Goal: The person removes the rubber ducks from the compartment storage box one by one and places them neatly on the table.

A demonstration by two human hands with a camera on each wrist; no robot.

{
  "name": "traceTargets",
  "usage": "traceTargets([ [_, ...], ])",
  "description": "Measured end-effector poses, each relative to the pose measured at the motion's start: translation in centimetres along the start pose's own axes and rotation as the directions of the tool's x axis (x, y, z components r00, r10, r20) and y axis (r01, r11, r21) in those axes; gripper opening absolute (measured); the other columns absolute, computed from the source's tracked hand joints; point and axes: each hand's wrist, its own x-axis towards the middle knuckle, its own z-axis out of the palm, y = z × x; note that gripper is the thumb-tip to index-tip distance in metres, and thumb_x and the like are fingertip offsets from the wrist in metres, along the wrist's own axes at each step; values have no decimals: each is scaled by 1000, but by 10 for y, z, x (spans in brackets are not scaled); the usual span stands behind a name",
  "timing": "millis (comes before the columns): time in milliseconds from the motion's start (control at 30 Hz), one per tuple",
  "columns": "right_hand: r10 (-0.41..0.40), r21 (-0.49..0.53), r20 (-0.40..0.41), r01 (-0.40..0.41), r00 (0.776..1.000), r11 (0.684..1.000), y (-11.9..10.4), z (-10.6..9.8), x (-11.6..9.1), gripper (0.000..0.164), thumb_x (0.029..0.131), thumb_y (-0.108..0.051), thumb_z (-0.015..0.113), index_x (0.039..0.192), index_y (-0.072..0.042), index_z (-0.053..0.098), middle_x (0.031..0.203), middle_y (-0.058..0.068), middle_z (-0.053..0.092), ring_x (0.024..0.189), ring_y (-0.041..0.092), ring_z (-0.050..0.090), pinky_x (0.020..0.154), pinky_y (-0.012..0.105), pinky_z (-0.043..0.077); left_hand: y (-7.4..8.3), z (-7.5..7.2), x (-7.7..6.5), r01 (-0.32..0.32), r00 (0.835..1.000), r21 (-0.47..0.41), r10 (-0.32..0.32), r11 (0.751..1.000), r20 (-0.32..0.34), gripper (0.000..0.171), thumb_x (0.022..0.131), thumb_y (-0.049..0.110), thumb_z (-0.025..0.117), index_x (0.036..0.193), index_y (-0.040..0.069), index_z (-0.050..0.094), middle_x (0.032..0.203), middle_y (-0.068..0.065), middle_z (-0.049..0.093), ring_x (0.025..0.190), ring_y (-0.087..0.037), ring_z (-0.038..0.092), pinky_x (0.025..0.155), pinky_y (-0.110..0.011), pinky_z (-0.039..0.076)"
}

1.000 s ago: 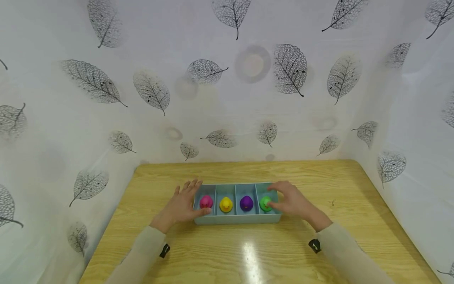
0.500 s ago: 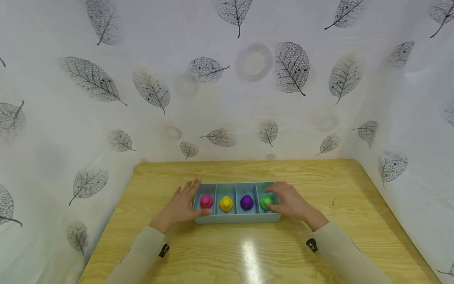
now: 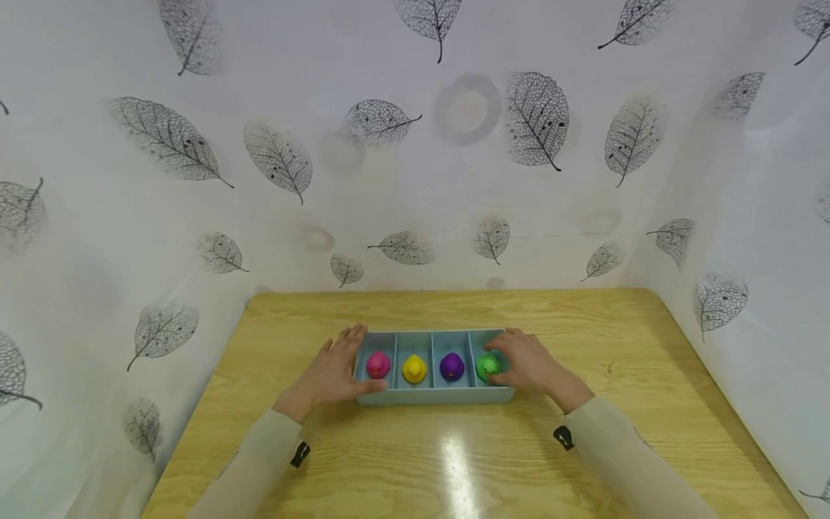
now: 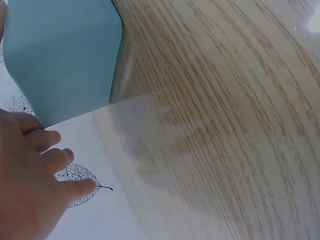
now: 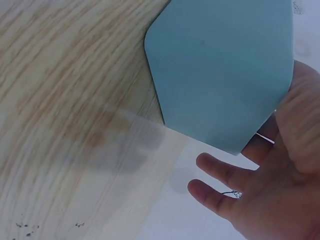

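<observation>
Where a pale blue tray (image 3: 436,396) sits in from the far edge of a wooden table (image 3: 363,468), a person's left hand (image 3: 326,375) spreads at its left end. The right hand (image 3: 532,362), fingers spread and slightly bent, touches its right end. Four compartments hold, left to right, a pink duck (image 3: 378,365), yellow duck (image 3: 414,369), purple duck (image 3: 452,367) and green duck (image 3: 486,367).

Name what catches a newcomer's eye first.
First, the pink duck, yellow duck, purple duck and green duck, each in its own compartment of the blue tray on the wooden table. Then the left hand at the pink duck's end, the right hand at the green duck's. Behind, dark leaf prints on the pale backdrop.
</observation>
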Motion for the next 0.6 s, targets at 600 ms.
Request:
traceTargets([
  [600, 21, -83, 6, -21, 1000, 996, -1, 0, 4, 46, 79, -42, 91, 109, -9, 80, 122, 12, 74, 133, 50, 56, 102, 73, 48, 2, 0, 0, 21, 1000, 8, -21, 1000, 8, 122, 87, 77, 67, 167, 0, 19, 175, -21, 21, 160, -46, 22, 126, -71, 21],
])
